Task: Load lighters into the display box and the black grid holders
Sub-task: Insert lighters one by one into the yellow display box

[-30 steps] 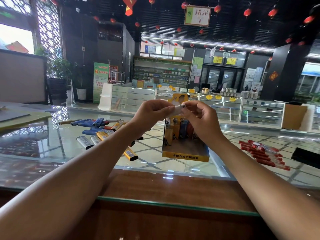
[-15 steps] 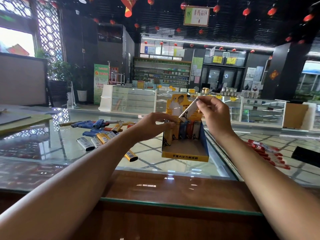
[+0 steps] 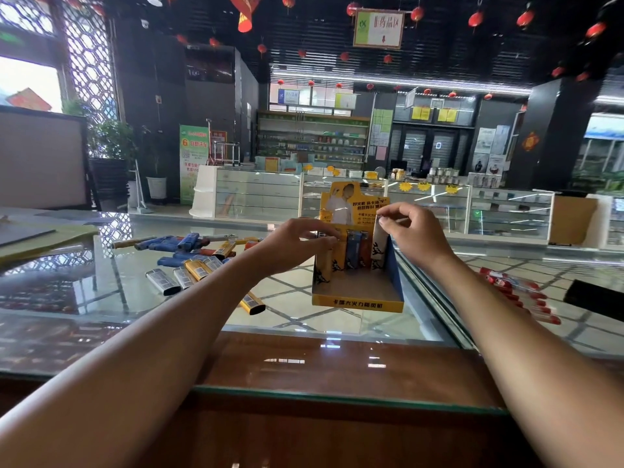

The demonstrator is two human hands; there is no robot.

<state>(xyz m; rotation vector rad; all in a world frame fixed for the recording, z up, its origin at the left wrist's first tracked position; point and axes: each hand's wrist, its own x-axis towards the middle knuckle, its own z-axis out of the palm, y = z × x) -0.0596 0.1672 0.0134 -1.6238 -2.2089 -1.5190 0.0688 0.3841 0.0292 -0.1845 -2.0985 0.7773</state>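
White lighter point(image 3: 379, 244) stands upright at the right end of the row of lighters point(image 3: 353, 251) in the yellow display box point(image 3: 358, 304), its top pinched between the thumb and fingers of the right hand point(image 3: 413, 231). The left hand point(image 3: 293, 246) has bent fingers touching the tops of the lighters at the left end of the row; whether it grips them cannot be told. The box sits on the glass worktop point(image 3: 101, 298). Loose lighters point(image 3: 199, 265) lie to its left, red lighters point(image 3: 520, 292) to its right.
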